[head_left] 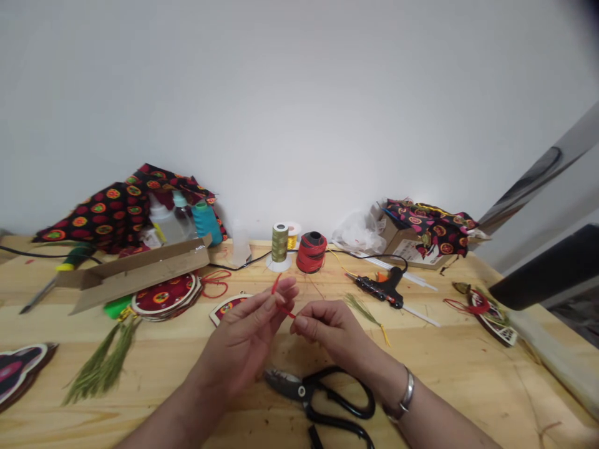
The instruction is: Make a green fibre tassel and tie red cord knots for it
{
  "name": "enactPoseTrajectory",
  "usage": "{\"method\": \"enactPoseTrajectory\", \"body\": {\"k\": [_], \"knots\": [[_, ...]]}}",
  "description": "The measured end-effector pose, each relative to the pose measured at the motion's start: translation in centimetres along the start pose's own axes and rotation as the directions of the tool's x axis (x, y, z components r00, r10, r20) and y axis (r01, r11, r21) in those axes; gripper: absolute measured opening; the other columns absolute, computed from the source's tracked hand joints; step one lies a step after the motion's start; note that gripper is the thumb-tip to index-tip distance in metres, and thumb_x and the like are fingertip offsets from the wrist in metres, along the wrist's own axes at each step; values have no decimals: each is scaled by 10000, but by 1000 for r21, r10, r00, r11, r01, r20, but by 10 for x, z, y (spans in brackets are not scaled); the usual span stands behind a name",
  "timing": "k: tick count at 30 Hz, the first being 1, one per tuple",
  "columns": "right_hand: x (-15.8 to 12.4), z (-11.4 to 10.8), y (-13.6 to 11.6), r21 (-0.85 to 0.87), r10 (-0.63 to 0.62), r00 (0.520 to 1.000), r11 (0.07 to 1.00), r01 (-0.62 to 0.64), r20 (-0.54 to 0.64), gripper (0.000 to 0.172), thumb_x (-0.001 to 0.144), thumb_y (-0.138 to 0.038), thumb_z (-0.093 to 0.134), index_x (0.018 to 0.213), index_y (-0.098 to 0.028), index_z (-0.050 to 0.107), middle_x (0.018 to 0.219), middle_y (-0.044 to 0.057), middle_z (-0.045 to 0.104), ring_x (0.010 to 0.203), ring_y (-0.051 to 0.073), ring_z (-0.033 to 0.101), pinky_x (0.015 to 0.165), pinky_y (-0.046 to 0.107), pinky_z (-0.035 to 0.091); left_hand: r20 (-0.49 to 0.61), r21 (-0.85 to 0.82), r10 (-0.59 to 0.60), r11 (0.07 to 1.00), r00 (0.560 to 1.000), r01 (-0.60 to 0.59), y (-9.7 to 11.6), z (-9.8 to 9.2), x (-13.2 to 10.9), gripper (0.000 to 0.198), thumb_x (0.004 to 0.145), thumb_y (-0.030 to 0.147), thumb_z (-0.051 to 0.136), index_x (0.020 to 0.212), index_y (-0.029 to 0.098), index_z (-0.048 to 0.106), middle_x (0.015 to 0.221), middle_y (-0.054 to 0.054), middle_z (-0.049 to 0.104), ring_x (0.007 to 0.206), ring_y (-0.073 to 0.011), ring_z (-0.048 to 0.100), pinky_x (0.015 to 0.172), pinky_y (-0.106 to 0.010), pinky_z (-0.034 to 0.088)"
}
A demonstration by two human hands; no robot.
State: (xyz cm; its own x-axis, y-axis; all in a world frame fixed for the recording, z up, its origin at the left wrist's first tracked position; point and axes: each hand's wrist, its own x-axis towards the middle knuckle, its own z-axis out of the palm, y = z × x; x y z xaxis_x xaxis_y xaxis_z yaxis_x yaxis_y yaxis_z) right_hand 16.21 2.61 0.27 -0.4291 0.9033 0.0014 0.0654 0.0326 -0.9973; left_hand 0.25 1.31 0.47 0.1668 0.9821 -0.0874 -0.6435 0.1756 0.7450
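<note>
A thin red cord (286,311) runs between my two hands above the table. My left hand (253,321) pinches it between thumb and fingers, and a short end sticks up past the fingertips. The other end is gripped by my right hand (322,324), thumb against forefinger. Below the hands lie black-handled scissors (302,391) on the wood. Partly hidden behind my left hand is a patterned piece with a pale rim (229,305). A spool of red cord (311,252) stands farther back.
Behind stand an olive thread spool (279,242) and a yellow one. At left are a cardboard tray (140,274), patterned round pieces (163,298) and a green tassel (100,368). To the right lie a glue gun (384,288), a small tassel (367,312) and a cardboard box (407,246).
</note>
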Motion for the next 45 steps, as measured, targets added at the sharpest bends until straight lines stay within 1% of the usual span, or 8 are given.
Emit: {"method": "enactPoseTrajectory", "body": {"k": [7,12,17,22,30,36,41,45], "knots": [[4,-8,2,-68,7,998,998,-12,-62,241,756,-353,597,691,-133,669,542,-27,466,532,86,382,511,214,298,5,-168,40,985,999,-38,14,-2,3,98,786,139,607,736,120,689,802,-42,699,842,-145,628,956,-352,453],[6,-14,0,-104,37,997,994,-44,-69,244,768,-345,586,690,-129,667,554,-23,487,538,83,385,511,209,296,5,-186,53,981,999,-52,21,2,3,139,760,105,620,624,127,605,551,42,509,545,-62,501,783,-295,534],[5,-13,-6,-187,13,998,982,-23,-57,213,787,-286,557,681,-135,663,533,-34,470,517,80,368,494,205,288,-16,-39,32,999,999,-33,18,5,1,107,722,147,660,637,131,597,553,27,496,490,-63,427,441,-170,395],[1,-11,-11,-394,-141,990,911,119,-28,208,814,-206,525,654,-150,646,560,-28,517,554,89,419,544,207,332,-61,139,-40,989,997,48,9,6,-3,131,712,207,684,635,131,611,538,29,497,474,-62,395,438,-176,349],[1,-18,-5,-512,-255,967,832,213,-12,223,845,-212,505,682,-158,647,614,-7,573,594,103,484,581,211,376,-77,-90,-7,996,997,0,18,5,1,446,752,243,611,361,148,417,626,-16,536,518,-87,396,502,-230,424],[1,-19,-5,-552,-303,953,795,252,-2,209,846,-192,509,690,-164,644,619,-1,587,597,107,500,586,217,382,-66,131,39,991,997,-30,15,2,0,147,748,267,615,664,149,641,601,24,525,426,-43,304,374,-155,267],[-1,-18,-5,-605,-331,943,747,276,23,221,854,-178,499,659,-169,603,619,-10,550,597,103,475,575,215,361,-40,701,119,711,992,-56,3,4,-4,247,700,267,675,936,193,698,628,2,624,503,-100,464,454,-192,346],[-2,-16,-6,-656,-330,941,695,293,71,235,860,-160,479,645,-165,573,623,-4,533,610,109,470,587,226,352,144,869,131,457,981,-189,-3,4,-5,240,751,255,608,968,245,710,751,-17,710,597,-159,573,552,-235,412]]}}
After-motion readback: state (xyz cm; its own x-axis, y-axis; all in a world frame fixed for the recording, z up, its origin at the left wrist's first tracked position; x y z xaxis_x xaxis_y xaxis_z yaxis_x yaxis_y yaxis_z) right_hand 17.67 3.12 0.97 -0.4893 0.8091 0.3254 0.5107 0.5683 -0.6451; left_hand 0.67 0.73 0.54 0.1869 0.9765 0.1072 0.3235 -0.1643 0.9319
